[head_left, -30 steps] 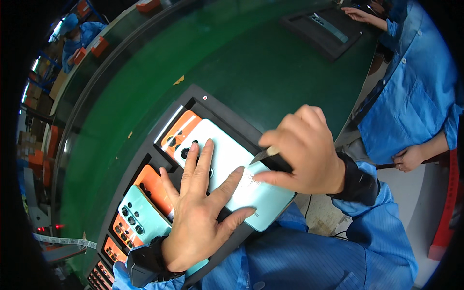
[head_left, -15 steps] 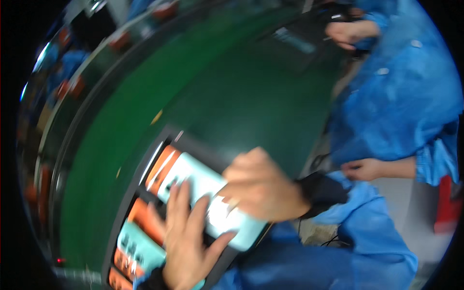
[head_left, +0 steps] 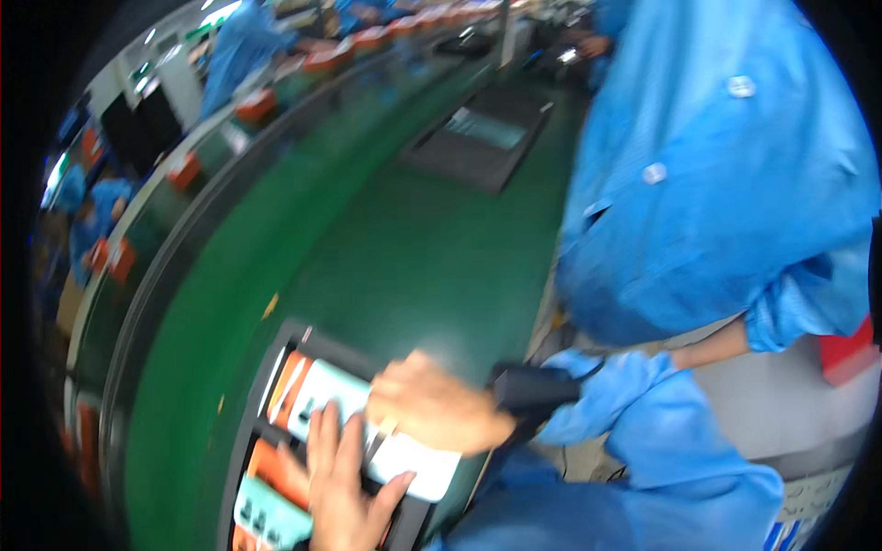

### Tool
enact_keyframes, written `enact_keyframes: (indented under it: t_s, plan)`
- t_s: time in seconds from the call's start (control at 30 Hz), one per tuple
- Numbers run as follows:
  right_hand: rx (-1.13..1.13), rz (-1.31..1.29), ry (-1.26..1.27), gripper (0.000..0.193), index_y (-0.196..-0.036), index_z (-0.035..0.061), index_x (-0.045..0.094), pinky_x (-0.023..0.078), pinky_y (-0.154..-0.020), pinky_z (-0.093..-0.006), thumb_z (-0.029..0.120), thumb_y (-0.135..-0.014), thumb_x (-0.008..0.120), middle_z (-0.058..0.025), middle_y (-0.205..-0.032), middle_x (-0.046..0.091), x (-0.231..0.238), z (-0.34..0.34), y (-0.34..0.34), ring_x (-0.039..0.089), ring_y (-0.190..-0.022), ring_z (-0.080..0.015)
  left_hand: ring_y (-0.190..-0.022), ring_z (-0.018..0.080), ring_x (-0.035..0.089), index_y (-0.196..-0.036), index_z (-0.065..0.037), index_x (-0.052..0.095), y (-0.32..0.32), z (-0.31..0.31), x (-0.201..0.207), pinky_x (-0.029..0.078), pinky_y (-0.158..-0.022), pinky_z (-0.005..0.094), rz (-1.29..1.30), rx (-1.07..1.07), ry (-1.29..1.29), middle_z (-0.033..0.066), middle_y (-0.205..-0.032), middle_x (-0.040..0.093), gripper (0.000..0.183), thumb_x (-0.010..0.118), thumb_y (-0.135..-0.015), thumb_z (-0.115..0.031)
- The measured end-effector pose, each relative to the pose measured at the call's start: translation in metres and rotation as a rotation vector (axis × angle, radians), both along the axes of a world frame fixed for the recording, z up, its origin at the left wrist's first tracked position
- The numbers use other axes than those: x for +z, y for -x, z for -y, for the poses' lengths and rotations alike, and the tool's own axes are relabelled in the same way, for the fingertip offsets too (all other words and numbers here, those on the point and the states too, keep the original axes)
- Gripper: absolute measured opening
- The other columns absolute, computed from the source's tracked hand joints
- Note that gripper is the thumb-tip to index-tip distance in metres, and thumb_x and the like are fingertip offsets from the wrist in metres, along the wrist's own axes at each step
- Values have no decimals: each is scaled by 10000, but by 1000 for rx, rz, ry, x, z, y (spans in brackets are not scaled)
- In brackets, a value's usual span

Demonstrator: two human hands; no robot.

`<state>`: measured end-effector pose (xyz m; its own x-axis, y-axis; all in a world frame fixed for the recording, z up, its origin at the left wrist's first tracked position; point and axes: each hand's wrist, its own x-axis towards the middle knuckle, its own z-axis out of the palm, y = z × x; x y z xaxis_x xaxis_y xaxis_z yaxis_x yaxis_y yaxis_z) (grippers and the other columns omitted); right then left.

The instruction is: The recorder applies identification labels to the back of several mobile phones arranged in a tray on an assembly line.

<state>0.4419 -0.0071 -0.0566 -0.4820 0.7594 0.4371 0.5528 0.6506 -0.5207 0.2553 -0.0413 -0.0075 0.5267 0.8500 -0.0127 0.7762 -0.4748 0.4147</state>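
Observation:
A black tray at the lower middle holds orange boxes and flat mint-green pieces with dark cutouts. My left hand lies with fingers spread over the tray, its fingertips on the upper mint-green piece. Just right of it, my right hand is closed over the same piece, knuckles up. A small pale bit shows at its fingertips, but I cannot make out what it is. Beside the two hands, a bright white area covers the near right part of the piece. The lower mint-green piece lies on another orange box.
The tray rests on a green conveyor belt. Farther along lies another dark tray with a pale green piece. A co-worker in a blue smock stands close on the right. Orange boxes line a second track on the left.
The view has swung, so tray and hands appear lower and the far belt shows more. My left hand stays spread on the mint-green piece; my right hand stays closed beside it.

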Motion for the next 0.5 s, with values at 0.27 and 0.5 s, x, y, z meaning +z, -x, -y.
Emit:
enact_keyframes:
  t_s: [0.27, 0.5]
  plan:
    - [83, -40, 39, 205, -887, 98, 566, 315, -680, -338, 179, -711, 634, -33, -723, 484, 27, -2, -23, 462, -699, -220, -1329, 371, 206, -1179, -156, 548, -7, 0, 1, 86, -941, 713, 63, 20, 18, 208, -1403, 284, 527, 710, -714, -341]
    - [19, 180, -149, 217, -824, 89, 624, 307, -664, -316, 221, -658, 668, -10, -703, 460, 28, 14, -8, 439, -675, -180, -1333, 371, 198, -1167, -138, 531, 4, 6, -6, 64, -952, 702, 124, 18, 45, 207, -1408, 278, 527, 718, -709, -320]
